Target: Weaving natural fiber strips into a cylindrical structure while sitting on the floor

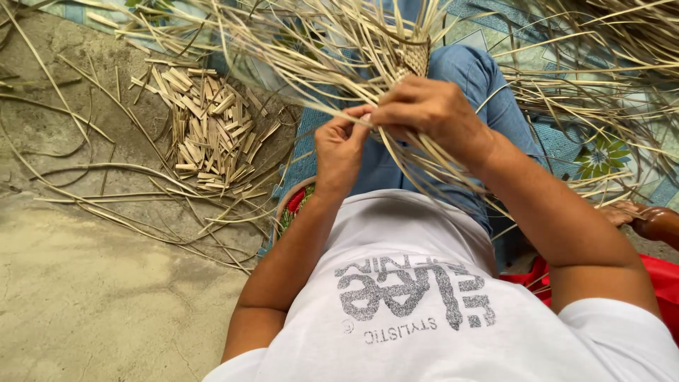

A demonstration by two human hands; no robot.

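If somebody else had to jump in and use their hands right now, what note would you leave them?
Left hand: shut, pinching thin pale strips.
Right hand: shut over the same bundle, just below the woven piece.
The woven piece rests above the knee in blue jeans; loose strips fan out all round.
A pile of short cut strips lies on the ground to the left.
Done: a small woven section.
Left: most strips are unwoven.
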